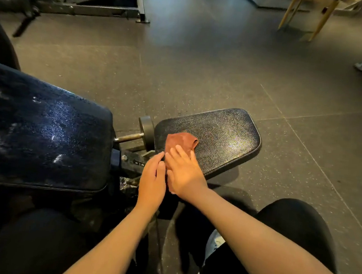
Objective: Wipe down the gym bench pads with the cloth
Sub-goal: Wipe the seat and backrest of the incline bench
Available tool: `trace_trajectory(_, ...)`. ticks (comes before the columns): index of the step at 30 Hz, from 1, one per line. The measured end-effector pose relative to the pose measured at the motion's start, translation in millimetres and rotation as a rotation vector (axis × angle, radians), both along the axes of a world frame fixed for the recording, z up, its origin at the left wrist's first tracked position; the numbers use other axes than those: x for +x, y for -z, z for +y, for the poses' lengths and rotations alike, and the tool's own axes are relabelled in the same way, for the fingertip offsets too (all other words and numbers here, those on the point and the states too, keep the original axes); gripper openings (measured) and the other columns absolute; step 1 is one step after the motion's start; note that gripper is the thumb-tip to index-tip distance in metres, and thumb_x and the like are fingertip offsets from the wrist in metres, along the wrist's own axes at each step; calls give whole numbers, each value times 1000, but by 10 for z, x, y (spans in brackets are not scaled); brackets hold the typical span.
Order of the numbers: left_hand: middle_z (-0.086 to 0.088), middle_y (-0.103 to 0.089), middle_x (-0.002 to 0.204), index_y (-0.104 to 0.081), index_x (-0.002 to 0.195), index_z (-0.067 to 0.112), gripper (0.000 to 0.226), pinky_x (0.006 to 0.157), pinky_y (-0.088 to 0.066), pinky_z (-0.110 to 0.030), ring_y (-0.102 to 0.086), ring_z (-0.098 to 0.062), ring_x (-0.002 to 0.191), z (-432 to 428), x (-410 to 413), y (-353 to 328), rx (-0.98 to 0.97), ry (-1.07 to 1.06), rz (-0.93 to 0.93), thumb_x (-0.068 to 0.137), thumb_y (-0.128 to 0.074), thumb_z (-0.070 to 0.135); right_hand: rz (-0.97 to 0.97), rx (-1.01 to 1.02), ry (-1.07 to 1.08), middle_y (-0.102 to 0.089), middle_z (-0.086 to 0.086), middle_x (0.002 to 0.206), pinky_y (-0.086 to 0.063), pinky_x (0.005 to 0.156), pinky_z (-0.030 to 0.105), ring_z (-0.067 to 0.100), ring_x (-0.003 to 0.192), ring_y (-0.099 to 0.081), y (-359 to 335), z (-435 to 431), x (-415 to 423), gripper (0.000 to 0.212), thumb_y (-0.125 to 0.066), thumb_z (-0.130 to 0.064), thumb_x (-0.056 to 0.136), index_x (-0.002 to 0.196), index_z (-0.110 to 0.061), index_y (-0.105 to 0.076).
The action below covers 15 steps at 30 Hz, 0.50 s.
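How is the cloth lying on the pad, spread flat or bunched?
Bunched: the cloth sits as a crumpled lump on the seat pad, its far edge curled up, pressed under the flat right hand.

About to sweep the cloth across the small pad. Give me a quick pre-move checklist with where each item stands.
1. Cloth on the seat pad: ok.
2. Right hand flat on the cloth, fingers straight: ok.
3. Cloth spread out: not ok, it is bunched.
4. Left hand touching the cloth: cannot tell; it sits at the pad's edge beside the right hand.
5. Rest of the seat pad free of things: ok.
6. Back pad wiped: not ok, pale smears show on it.
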<state>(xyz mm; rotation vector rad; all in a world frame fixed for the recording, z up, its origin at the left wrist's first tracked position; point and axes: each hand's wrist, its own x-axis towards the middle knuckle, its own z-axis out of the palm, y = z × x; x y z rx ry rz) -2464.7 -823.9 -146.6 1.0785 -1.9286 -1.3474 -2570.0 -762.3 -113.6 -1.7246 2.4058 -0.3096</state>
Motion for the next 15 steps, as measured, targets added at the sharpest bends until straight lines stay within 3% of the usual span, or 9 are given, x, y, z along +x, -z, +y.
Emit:
trace_trajectory(2,3,-51,147,-51,144,19,41,116,-30,-25,-44,-3,133,-8,-54,7,26,-9,78,106,-39,23,-262,-188,-53,-31,15,158,-7,125,35,23,150,-19,-41,-48,-80,50,-42,-12,99,148,-2,-39)
trace_trajectory(4,2,-46,151,-50,146,17,49,121,-27,-34,-38,-5,140,40,-156,38,4,54,75,102,-35,31,-287,-369,54,-43,15,148,-15,121,23,22,141,-34,6,-21,-266,41,-43,-8,97,134,2,-56)
trace_trajectory(7,5,-31,161,-41,152,18,59,124,-15,-47,-15,-10,151,121,-286,169,-305,182,-163,103,-21,46,-81,-463,106,-55,22,138,-34,115,41,34,133,-48,185,36,-423,36,-45,-12,98,123,3,-65)
trace_trajectory(9,3,-28,164,-35,155,23,62,124,-15,-49,-13,-21,154,52,-314,276,-414,204,-268,102,-17,52,8,-486,69,-64,21,126,-37,110,41,30,127,-51,212,12,-375,35,-47,-9,93,119,5,-66)
trace_trajectory(11,3,-23,165,-31,156,27,60,125,-12,-46,-7,-19,155,-101,-338,335,-401,194,-304,102,-19,50,36,-535,76,-68,20,117,-39,108,37,27,119,-51,175,-24,-318,38,-46,-11,88,114,5,-68)
trace_trajectory(15,0,-10,168,-26,158,24,52,124,-4,-33,-4,-16,155,-374,-381,289,-163,131,-219,108,-32,34,0,-438,160,-65,17,125,-45,107,41,35,120,-59,152,-28,-260,44,-43,-22,91,122,-1,-67)
